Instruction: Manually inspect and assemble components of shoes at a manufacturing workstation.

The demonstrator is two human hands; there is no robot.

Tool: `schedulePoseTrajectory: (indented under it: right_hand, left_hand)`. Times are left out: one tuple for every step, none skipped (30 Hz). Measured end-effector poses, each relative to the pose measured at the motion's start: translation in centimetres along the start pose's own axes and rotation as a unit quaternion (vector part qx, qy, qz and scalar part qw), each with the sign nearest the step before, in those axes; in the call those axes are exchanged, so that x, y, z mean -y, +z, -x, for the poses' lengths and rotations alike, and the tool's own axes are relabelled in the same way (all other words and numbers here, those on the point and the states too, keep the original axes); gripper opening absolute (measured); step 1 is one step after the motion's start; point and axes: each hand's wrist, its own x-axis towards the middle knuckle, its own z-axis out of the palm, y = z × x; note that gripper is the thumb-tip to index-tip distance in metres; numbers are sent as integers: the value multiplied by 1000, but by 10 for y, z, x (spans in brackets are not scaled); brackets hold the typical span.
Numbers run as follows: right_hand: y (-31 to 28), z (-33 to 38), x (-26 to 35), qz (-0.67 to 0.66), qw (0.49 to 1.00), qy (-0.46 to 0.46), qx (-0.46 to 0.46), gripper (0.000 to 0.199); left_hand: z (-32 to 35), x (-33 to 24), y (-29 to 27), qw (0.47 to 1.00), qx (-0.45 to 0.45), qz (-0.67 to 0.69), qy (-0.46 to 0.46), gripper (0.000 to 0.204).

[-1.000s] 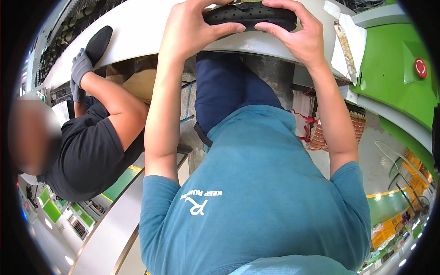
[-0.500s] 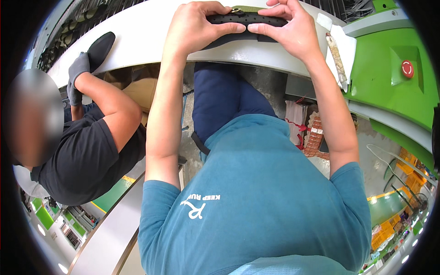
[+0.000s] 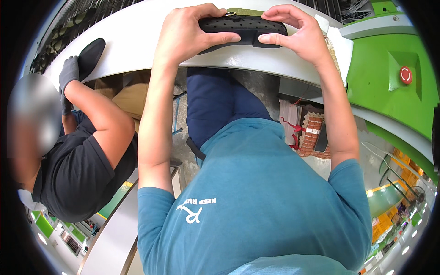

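Observation:
Between my two hands is a curved black shoe piece dotted with small holes point(image 3: 250, 24). An olive-green strip point(image 3: 250, 11) with a small metal buckle point(image 3: 231, 14) lies along its far edge. My left hand point(image 3: 190, 34) grips the left end, thumb on the near side and fingers over the far side. My right hand point(image 3: 300, 34) pinches the right end, its thumb pressed on the black near part and its fingers curved over the far edge. The piece is just over the white tabletop point(image 3: 133, 41); whether it touches cannot be told.
A co-worker at left, in grey gloves point(image 3: 69, 71), holds a black sole-shaped piece point(image 3: 91, 57) by the table. A green machine point(image 3: 376, 64) with a red button point(image 3: 405, 75) stands at right. Dark rods point(image 3: 98, 16) line the table's far side.
My hands and the shoe piece sit slightly lower in view. Both hands have shifted apart, showing more of the dotted black surface. The co-worker's piece appears further left and lower.

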Motion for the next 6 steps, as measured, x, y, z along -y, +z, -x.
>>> schedulePoseTrajectory:
  right_hand:
    - [-3, -2, 5, 0, 1000, 3, 1, 61]
    - [-6, -1, 12, -26, 999, 29, 2, 67]
    - [-7, -3, 17, -39, 998, 42, 4, 70]
    - [-9, -5, 22, -51, 997, 56, 5, 74]
    - [-9, -9, 26, -37, 998, 57, 15, 76]
    - [-10, -10, 30, -35, 998, 56, 15, 76]
  left_hand:
    - [-1, 1, -2, 1000, 2, 2, -1, 57]
    - [-1, 3, -3, 999, 18, 27, -1, 58]
    - [-2, 5, -4, 998, 34, 52, -1, 59]
    - [-4, 7, -5, 998, 33, 54, -1, 59]
    - [-5, 8, -6, 997, 34, 64, -5, 59]
    - [-6, 9, -6, 997, 35, 74, -9, 59]
